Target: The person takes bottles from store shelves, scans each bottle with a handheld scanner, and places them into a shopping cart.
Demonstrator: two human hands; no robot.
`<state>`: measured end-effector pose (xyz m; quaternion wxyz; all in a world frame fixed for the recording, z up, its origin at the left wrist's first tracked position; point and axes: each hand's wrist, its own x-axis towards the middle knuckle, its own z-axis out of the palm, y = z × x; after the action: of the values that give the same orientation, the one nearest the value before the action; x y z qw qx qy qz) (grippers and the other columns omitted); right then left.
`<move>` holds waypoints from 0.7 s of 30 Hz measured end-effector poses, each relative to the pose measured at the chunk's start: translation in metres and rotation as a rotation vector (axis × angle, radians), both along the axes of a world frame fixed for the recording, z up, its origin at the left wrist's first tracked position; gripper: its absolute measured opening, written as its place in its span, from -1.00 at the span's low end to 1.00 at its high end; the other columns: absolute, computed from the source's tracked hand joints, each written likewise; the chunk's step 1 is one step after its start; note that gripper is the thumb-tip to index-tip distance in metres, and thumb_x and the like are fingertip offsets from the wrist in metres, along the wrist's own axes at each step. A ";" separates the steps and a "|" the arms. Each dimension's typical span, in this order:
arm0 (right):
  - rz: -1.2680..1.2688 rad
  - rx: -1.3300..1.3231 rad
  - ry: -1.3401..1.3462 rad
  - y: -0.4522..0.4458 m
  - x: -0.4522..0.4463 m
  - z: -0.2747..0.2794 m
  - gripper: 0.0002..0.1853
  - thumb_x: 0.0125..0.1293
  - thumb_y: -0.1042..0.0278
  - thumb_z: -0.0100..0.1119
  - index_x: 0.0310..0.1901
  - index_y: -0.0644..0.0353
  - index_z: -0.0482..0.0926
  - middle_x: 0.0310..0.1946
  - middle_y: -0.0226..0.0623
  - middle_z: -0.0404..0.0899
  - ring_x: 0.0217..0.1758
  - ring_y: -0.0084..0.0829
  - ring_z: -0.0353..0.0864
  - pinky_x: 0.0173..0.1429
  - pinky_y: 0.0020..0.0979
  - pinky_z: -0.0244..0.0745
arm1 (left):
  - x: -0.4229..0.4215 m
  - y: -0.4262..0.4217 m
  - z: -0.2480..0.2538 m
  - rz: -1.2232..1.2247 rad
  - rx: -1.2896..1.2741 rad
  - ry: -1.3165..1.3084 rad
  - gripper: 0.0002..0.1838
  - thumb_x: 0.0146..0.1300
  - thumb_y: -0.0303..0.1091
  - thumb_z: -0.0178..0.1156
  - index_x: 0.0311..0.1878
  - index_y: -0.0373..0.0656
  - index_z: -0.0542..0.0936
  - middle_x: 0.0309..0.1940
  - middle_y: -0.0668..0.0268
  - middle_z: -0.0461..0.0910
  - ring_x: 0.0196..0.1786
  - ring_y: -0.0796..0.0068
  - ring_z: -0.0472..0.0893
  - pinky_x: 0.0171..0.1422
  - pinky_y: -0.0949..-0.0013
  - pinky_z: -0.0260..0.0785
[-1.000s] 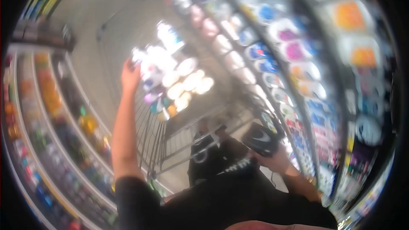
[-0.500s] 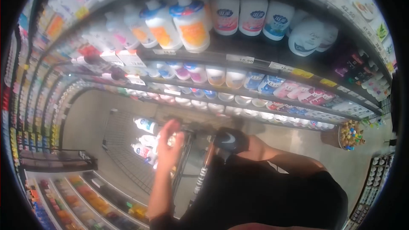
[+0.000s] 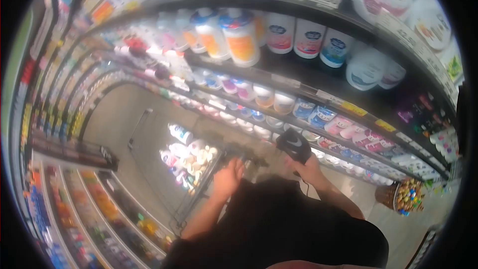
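- Stocked shelves (image 3: 117,219) line the left.
- A wire cart (image 3: 201,185) with bottles (image 3: 181,157) stands on grey floor (image 3: 112,119).
- Left hand (image 3: 229,177) curls by the cart; cannot tell whether it grips.
- Right hand (image 3: 308,169) holds a black object (image 3: 294,145) near the right shelves (image 3: 318,72).

We record washed-out glare on the clustered bottles (image 3: 186,157), dark shadow within the right shelf (image 3: 328,74), soft blur across the left goods (image 3: 94,194), curved wide-angle distortion, and blackened corners around the view.
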<state>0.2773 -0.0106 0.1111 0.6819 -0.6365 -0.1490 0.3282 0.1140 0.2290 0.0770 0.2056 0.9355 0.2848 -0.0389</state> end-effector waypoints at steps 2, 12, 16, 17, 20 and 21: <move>0.082 0.087 -0.122 0.005 0.013 -0.023 -0.79 0.31 0.55 0.15 -0.04 0.33 0.62 -0.20 -0.30 0.69 -0.23 -0.54 0.70 -0.17 -0.49 0.58 | -0.001 0.012 -0.007 -0.008 0.009 -0.046 -0.54 0.39 0.01 0.16 0.24 -0.01 0.50 -0.30 -0.01 0.71 -0.23 -0.15 0.68 -0.14 -0.09 0.52; 0.028 -0.064 -0.100 0.051 0.000 -0.002 -0.82 0.43 0.40 0.19 -0.10 0.36 0.61 -0.28 -0.25 0.67 -0.35 -0.51 0.64 -0.23 -0.50 0.46 | -0.016 0.091 -0.012 0.016 -0.064 -0.129 -0.62 0.39 -0.05 0.15 0.18 0.03 0.52 -0.20 0.07 0.69 -0.14 -0.07 0.66 -0.05 -0.04 0.50; 0.083 -0.014 -0.126 0.068 -0.002 -0.018 -0.82 0.41 0.44 0.22 -0.05 0.33 0.62 -0.25 -0.23 0.70 -0.32 -0.49 0.70 -0.25 -0.50 0.54 | -0.022 0.138 -0.025 -0.034 -0.023 -0.229 -0.57 0.38 0.00 0.16 0.17 -0.04 0.49 -0.29 0.02 0.69 -0.21 -0.11 0.66 -0.12 -0.07 0.49; 0.099 -0.030 -0.142 0.075 -0.004 -0.019 -0.83 0.41 0.44 0.22 -0.06 0.34 0.62 -0.26 -0.23 0.70 -0.32 -0.49 0.70 -0.25 -0.50 0.53 | -0.026 0.150 -0.029 -0.033 -0.009 -0.234 -0.56 0.38 0.00 0.16 0.17 -0.06 0.48 -0.29 0.02 0.69 -0.21 -0.11 0.66 -0.12 -0.07 0.50; 0.122 -0.095 -0.212 0.105 -0.013 -0.006 -0.84 0.41 0.43 0.23 -0.10 0.34 0.62 -0.30 -0.24 0.69 -0.36 -0.51 0.66 -0.27 -0.50 0.51 | -0.030 0.184 -0.028 -0.028 -0.011 -0.215 -0.54 0.39 0.00 0.16 0.17 -0.13 0.48 -0.28 0.01 0.69 -0.19 -0.10 0.66 -0.10 -0.06 0.50; 0.124 -0.099 -0.204 0.117 -0.017 -0.006 -0.84 0.41 0.42 0.23 -0.11 0.34 0.62 -0.30 -0.25 0.68 -0.37 -0.51 0.65 -0.28 -0.50 0.51 | -0.033 0.195 -0.025 -0.024 -0.021 -0.207 -0.54 0.39 -0.01 0.16 0.16 -0.14 0.48 -0.27 0.00 0.69 -0.18 -0.11 0.66 -0.10 -0.06 0.50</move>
<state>0.2607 0.1064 0.1055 0.6092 -0.6892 -0.2403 0.3102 0.0809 0.4242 0.0525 0.2435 0.9356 0.2501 0.0525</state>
